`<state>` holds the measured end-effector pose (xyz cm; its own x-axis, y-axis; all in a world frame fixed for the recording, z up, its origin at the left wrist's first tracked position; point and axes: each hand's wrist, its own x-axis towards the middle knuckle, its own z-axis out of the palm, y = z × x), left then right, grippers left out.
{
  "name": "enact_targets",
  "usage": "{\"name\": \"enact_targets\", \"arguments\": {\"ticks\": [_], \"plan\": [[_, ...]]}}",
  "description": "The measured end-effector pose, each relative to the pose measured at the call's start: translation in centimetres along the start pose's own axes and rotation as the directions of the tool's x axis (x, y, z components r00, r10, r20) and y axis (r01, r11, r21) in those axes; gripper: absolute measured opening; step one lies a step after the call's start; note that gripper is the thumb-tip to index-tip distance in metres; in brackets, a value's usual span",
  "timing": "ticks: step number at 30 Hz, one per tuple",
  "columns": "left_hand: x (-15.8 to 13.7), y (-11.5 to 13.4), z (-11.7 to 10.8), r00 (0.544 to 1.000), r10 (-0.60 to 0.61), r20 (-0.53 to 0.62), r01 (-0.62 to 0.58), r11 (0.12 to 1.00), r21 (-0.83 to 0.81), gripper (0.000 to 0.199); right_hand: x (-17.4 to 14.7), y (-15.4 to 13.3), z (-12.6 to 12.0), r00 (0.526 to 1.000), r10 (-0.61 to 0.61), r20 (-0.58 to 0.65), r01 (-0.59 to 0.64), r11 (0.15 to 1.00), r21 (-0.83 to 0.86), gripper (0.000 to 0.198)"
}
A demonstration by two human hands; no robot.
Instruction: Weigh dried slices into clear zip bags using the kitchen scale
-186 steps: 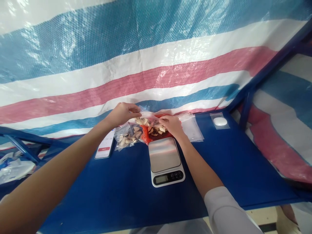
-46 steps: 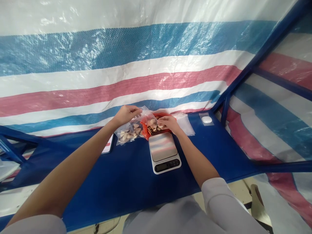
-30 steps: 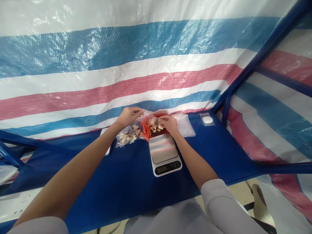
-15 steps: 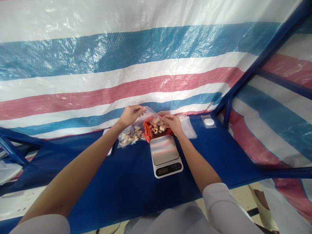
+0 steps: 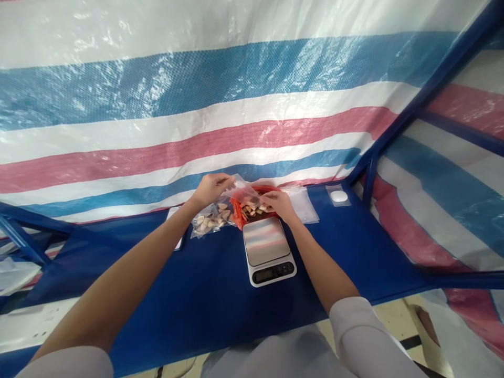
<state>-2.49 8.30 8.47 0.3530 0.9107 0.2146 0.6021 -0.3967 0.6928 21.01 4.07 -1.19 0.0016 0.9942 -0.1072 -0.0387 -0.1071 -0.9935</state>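
Note:
A clear plastic zip bag [image 5: 244,188] is stretched between my two hands, above an open red plastic bag [image 5: 237,212]. My left hand [image 5: 212,188] pinches one end of the clear bag. My right hand [image 5: 277,203] has its fingers closed on the other end. Brown and pale chopped pieces [image 5: 252,210] lie in the red bag, partly covered by the clear bag and my right hand. To the left rests a clear bag of pale pieces [image 5: 210,221]. In front of the red bag stands a white digital kitchen scale [image 5: 268,247] with a bare metal plate.
Flat clear bags [image 5: 305,205] lie right of my right hand. Farther right is a small clear packet with a white oval item [image 5: 338,196]. A phone-like object [image 5: 179,244] sits by my left forearm. A striped sheet [image 5: 197,126] hangs behind the blue table [image 5: 205,294].
The clear bag has tilted and lowered slightly between my hands, and my right hand has shifted a little down. The scale and the other bags stay in place.

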Motion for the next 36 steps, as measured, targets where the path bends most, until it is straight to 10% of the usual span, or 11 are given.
{"name": "enact_targets", "arguments": {"ticks": [20,36], "plan": [[-0.4,0.6,-0.5,0.99,-0.031,0.137,0.025,0.999,0.048,0.047,-0.2,0.1,0.1,0.986,0.125,0.107,-0.126,0.992,0.011,0.023],[-1.6,0.7,-0.8,0.997,-0.079,0.008,0.08,0.994,-0.076,0.056,-1.3,-0.1,-0.3,0.996,0.037,0.077,-0.051,0.98,0.191,0.038]]}}
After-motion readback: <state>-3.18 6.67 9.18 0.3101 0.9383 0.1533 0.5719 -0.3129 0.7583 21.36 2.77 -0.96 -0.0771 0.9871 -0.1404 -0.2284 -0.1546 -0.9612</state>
